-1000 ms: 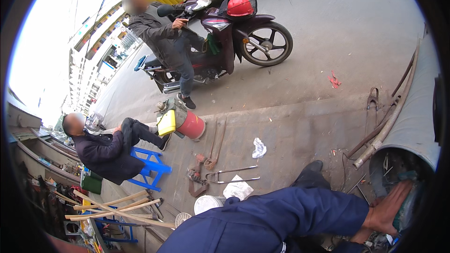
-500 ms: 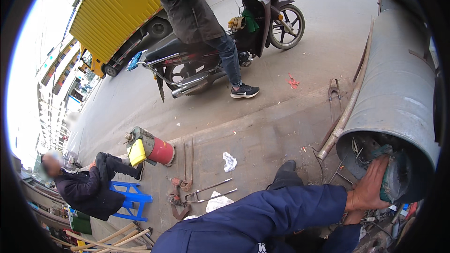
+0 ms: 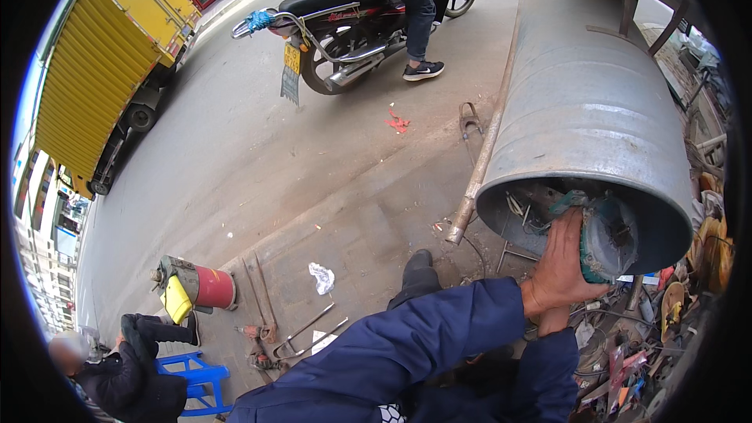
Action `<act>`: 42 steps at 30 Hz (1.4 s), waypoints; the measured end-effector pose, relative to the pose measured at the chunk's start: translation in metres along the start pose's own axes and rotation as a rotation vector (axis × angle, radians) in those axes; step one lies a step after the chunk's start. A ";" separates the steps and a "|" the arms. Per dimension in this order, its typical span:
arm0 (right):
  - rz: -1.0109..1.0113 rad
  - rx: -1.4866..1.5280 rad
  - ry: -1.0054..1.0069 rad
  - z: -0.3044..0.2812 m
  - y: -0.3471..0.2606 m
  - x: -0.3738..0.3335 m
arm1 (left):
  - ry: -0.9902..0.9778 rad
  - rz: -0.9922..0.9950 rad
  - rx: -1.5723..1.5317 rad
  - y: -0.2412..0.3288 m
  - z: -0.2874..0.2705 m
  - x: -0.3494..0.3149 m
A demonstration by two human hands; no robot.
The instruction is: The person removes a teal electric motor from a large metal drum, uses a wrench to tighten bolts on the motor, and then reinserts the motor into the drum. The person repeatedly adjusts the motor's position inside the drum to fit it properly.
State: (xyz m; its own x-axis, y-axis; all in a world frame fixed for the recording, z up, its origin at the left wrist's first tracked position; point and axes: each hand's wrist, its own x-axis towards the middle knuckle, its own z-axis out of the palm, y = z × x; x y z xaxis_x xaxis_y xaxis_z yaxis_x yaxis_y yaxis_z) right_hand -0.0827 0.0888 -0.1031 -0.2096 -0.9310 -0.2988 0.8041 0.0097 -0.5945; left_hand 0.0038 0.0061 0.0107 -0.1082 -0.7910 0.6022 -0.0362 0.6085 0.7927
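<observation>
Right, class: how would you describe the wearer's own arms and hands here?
Both arms wear long, dark navy-blue sleeves; the left sleeve is loose and creased, as is the right sleeve. The left hand is bare, with no glove. The right hand is mostly hidden, so its fingers cannot be described.

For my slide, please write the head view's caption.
Left hand on a teal-edged object at a grey metal cylinder's mouth.
</observation>
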 end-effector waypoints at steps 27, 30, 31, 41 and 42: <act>-0.089 0.106 -0.052 0.043 -0.007 0.046 | -0.075 -0.014 0.088 0.004 -0.013 0.005; -0.091 0.118 -0.050 0.046 -0.006 0.048 | -0.073 -0.024 0.080 0.003 -0.012 0.004; -0.091 0.120 -0.049 0.046 -0.006 0.048 | -0.066 -0.030 0.088 0.003 -0.011 0.004; -0.122 0.131 -0.047 0.047 -0.009 0.047 | -0.078 -0.052 0.018 -0.005 -0.009 -0.001; -0.121 0.130 -0.039 0.046 -0.009 0.045 | -0.077 -0.061 0.016 -0.006 -0.008 -0.002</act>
State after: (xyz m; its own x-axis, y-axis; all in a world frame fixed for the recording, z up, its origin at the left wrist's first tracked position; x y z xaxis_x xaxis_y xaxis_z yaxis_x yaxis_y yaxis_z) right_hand -0.0737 0.0306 -0.0772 -0.2899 -0.9359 -0.2001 0.8398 -0.1485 -0.5221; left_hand 0.0120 0.0034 0.0061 -0.1811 -0.8199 0.5431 -0.0612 0.5605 0.8259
